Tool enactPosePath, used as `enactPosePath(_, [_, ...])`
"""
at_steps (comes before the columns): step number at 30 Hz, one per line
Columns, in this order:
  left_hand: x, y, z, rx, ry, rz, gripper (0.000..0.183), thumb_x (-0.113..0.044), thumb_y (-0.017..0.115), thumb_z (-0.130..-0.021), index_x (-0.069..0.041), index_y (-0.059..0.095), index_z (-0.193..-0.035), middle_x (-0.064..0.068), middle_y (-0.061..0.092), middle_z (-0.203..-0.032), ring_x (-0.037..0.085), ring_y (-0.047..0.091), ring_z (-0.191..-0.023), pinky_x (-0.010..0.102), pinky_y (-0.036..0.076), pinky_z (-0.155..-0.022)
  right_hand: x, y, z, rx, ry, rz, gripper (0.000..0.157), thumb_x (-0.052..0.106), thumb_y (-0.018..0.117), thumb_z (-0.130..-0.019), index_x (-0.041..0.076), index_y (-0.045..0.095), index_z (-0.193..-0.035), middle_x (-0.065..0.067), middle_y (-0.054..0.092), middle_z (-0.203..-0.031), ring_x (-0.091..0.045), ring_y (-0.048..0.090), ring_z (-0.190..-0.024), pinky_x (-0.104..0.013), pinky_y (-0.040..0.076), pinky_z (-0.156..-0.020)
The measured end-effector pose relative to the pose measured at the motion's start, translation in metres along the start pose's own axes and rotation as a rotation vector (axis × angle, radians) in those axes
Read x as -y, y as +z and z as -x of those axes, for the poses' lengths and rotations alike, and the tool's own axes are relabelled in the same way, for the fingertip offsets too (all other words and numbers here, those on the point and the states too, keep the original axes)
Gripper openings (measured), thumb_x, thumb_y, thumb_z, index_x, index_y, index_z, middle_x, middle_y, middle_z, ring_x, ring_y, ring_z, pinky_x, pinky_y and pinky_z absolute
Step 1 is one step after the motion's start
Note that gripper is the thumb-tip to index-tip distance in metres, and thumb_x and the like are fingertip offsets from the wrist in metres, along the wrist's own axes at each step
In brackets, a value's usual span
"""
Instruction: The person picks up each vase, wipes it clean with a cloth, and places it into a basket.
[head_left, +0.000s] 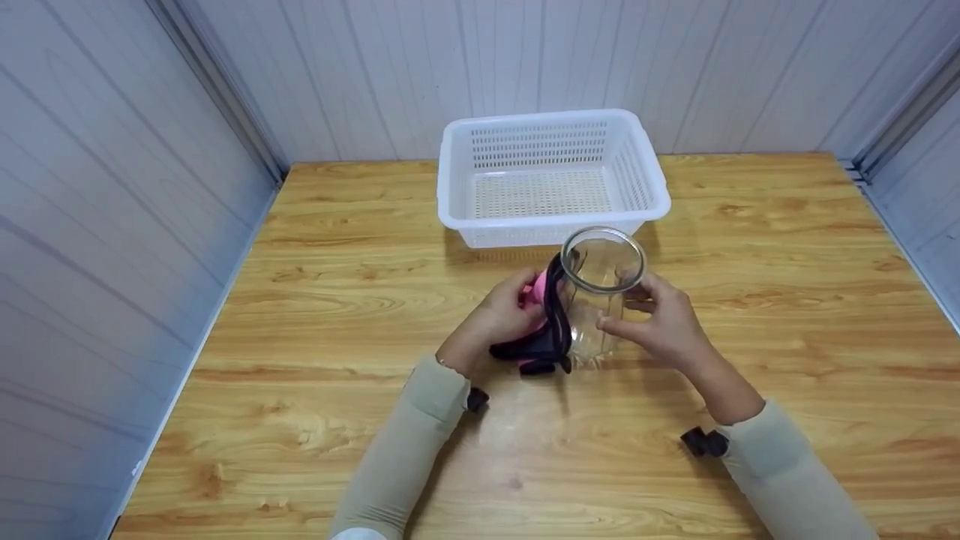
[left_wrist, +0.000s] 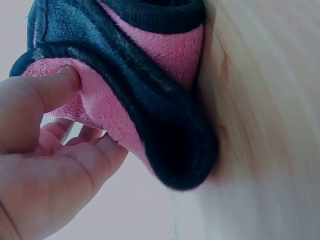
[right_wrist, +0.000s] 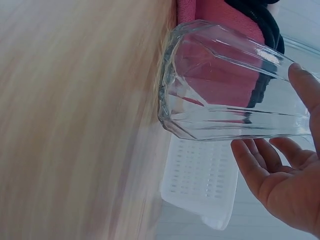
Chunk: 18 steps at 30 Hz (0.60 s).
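My left hand [head_left: 510,307] pinches a pink plush cloth item with black trim [head_left: 553,330], the thumb on its pink face and the other fingers behind. In the left wrist view, broad dark bands edge the pink fabric [left_wrist: 107,107], which curves over the tabletop. My right hand [head_left: 664,322] holds a clear glass jar [head_left: 592,330] upright by its side, thumb on the near side and fingers at the far right. The open rim faces up. Faceted walls and the base of the jar [right_wrist: 215,95] show in the right wrist view, with pink fabric right behind the glass.
A white plastic basket [head_left: 555,234] with slotted walls stands at the back of the wooden table [head_left: 322,420], just beyond the jar. Pale panelled walls [head_left: 360,82] enclose the back and both sides. Small black devices [head_left: 705,442] sit at both wrists.
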<state>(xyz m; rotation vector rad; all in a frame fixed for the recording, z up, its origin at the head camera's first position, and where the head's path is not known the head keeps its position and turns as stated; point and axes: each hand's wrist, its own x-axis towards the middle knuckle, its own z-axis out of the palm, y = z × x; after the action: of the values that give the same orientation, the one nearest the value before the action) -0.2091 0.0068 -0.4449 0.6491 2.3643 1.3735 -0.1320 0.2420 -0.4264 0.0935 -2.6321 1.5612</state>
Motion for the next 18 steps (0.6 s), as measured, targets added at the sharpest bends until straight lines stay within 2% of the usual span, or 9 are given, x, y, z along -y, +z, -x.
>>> enactPosePath(3, [-0.008,-0.003,-0.001,-0.010,-0.002,0.045,0.033,-0.008,0.060,-0.090,-0.013,0.056,-0.123,0.011,0.061,-0.120,0.019,0.061,-0.101,0.028,0.049,-0.088,0.000,-0.001,-0.002,0.009,-0.005,0.009,0.064,0.017,0.086,-0.070,-0.001,0.055,-0.123,-0.023,0.061,-0.113,-0.039,0.062,-0.107,-0.044,0.051,-0.094])
enactPosePath(5, [-0.014,-0.005,-0.002,-0.022,0.026,0.082,0.034,-0.006,0.059,-0.091,-0.011,0.056,-0.124,0.012,0.060,-0.123,0.024,0.061,-0.108,0.032,0.050,-0.093,0.000,-0.002,-0.003,0.012,-0.016,0.014,0.062,0.015,0.086,-0.071,-0.001,0.056,-0.123,-0.021,0.062,-0.115,-0.037,0.062,-0.108,-0.040,0.051,-0.094])
enactPosePath(10, [-0.028,-0.009,-0.004,-0.059,0.105,0.123,0.039,-0.002,0.058,-0.089,-0.007,0.055,-0.128,0.014,0.061,-0.122,0.027,0.062,-0.107,0.033,0.051,-0.091,0.001,-0.002,-0.004,0.007,-0.049,0.017,0.056,0.011,0.085,-0.071,-0.002,0.058,-0.119,-0.018,0.063,-0.118,-0.036,0.062,-0.107,-0.028,0.052,-0.092])
enactPosePath(14, [-0.030,-0.009,-0.004,-0.069,0.087,0.140,0.036,-0.001,0.059,-0.089,-0.007,0.057,-0.124,0.013,0.061,-0.118,0.024,0.061,-0.102,0.030,0.051,-0.087,0.001,-0.001,-0.003,0.004,-0.058,0.025,0.056,0.010,0.084,-0.071,-0.003,0.058,-0.118,-0.019,0.063,-0.118,-0.036,0.061,-0.106,-0.024,0.052,-0.091])
enactPosePath(18, [-0.029,-0.008,-0.004,-0.072,0.040,0.157,0.030,-0.002,0.060,-0.089,-0.008,0.059,-0.118,0.011,0.061,-0.117,0.021,0.060,-0.102,0.028,0.049,-0.085,0.001,0.000,-0.003,0.008,-0.050,0.034,0.056,0.011,0.084,-0.071,-0.003,0.058,-0.119,-0.018,0.063,-0.117,-0.036,0.062,-0.107,-0.027,0.052,-0.092])
